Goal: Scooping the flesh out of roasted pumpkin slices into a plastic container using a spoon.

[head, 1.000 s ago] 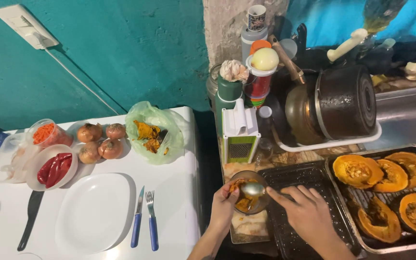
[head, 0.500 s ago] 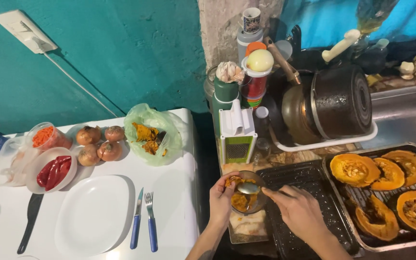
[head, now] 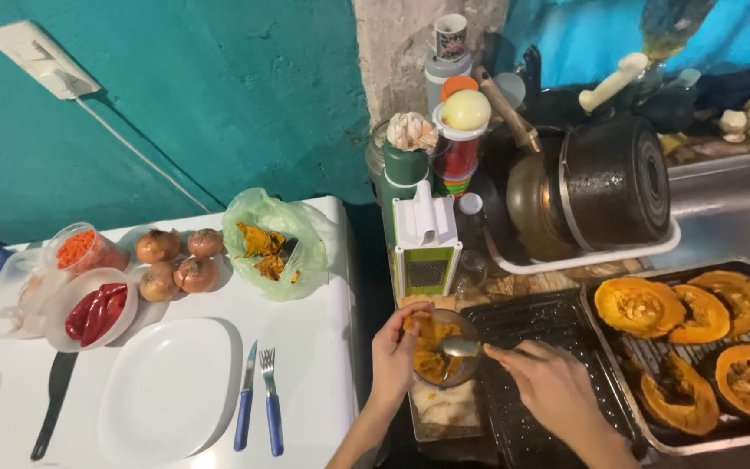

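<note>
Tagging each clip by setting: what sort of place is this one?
Most likely a home kitchen. A tray of roasted squash halves sits beside a metal sink, pots dry in a dish rack, and onions lie on the white table.

A teal-painted wall (head: pixel 219 95) with a white electrical box (head: pixel 41 59) and its trailing cable backs a white table (head: pixel 314 347). A rough grey pillar (head: pixel 401 52) divides it from a steel sink (head: pixel 731 208) under blue-lit surroundings; warm light falls from above.
</note>
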